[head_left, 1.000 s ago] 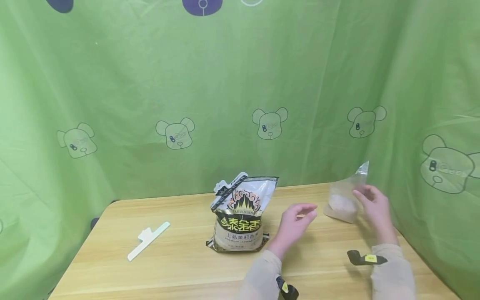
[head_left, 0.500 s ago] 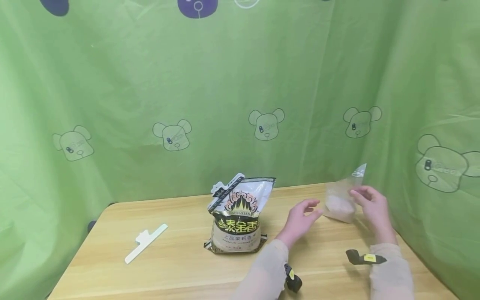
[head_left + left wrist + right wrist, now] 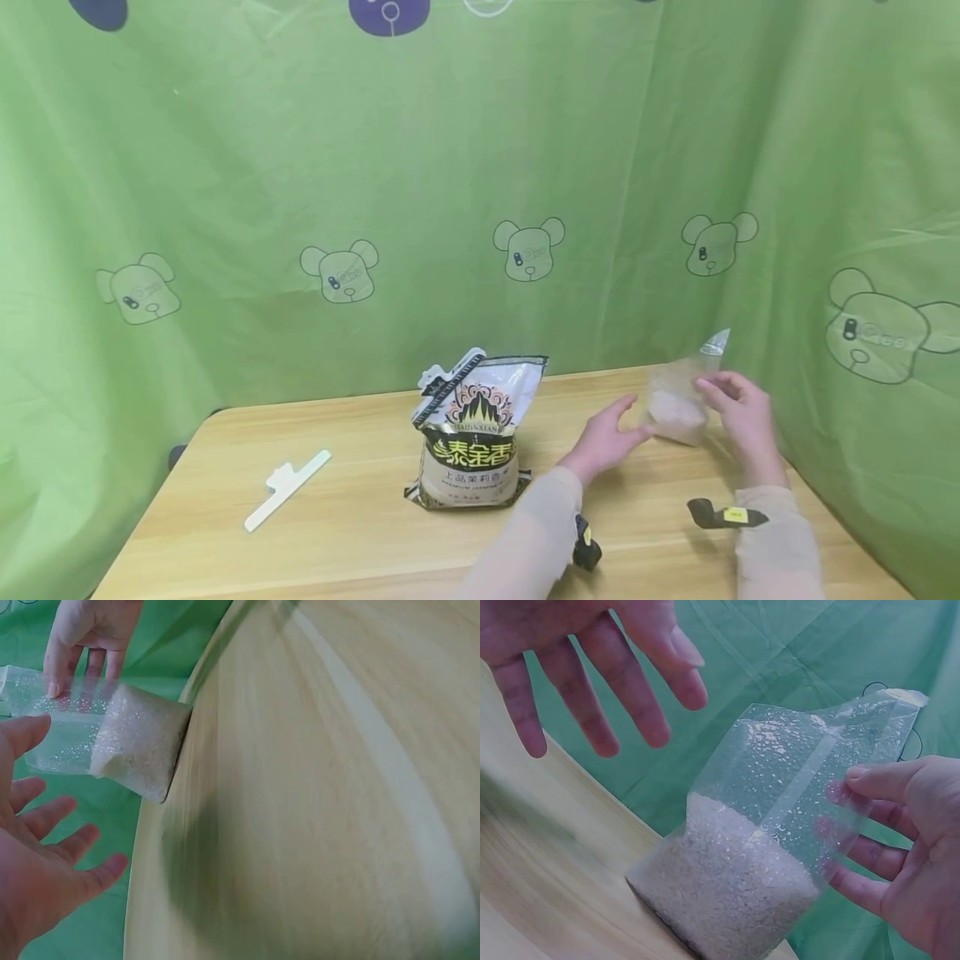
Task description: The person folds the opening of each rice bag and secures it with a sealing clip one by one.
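Note:
A clear plastic bag of rice (image 3: 677, 410) stands on the table at the right in the head view, its upper part unfilled and its top corner pointing up. My right hand (image 3: 741, 417) pinches the bag's right side, thumb in front and fingers behind it, as the right wrist view shows. The rice (image 3: 727, 877) fills the lower half. My left hand (image 3: 606, 435) is near the bag's left side with fingers spread and nothing held; the left wrist view shows its fingers (image 3: 79, 844) apart from the plastic.
A printed rice bag (image 3: 472, 442) with a black-and-white clip (image 3: 448, 387) on its top corner stands mid-table. Flat on the left side of the wooden table (image 3: 360, 550) lies a white clip (image 3: 287, 490). A green curtain (image 3: 420, 150) hangs behind.
My left hand has moved right, closer to the clear bag, and its fingers have spread. The right hand keeps its pinch on the bag. The head view has shifted slightly.

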